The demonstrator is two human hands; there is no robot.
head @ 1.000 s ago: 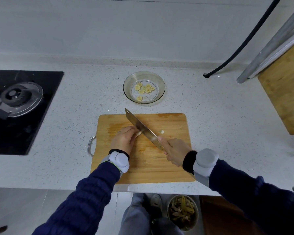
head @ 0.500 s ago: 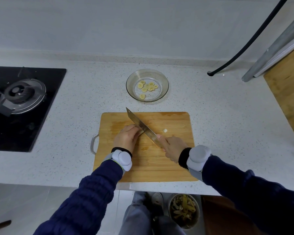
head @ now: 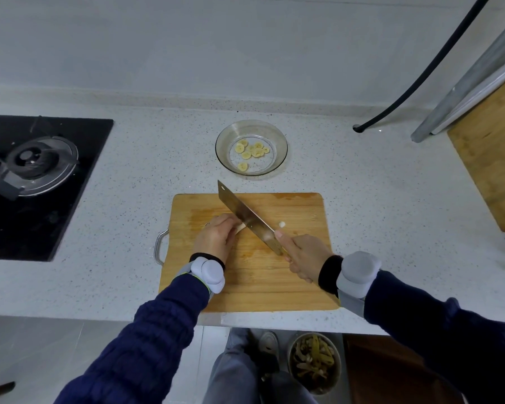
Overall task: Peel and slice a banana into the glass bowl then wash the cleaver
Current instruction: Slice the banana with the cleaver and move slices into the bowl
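Left hand [head: 216,236] curls over the banana stub [head: 240,228] on the cutting board [head: 274,281]. Right hand [head: 303,255] grips the cleaver [head: 245,214] handle, blade touching the stub. The stub, likely soft and slippery, wants a tucked hold at its left end. The far glass bowl [head: 279,158] holds slices [head: 246,155].

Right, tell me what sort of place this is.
Probably a home kitchen: a gas burner set in the speckled counter, a wooden cutting board under a cleaver, a glass bowl of banana slices.
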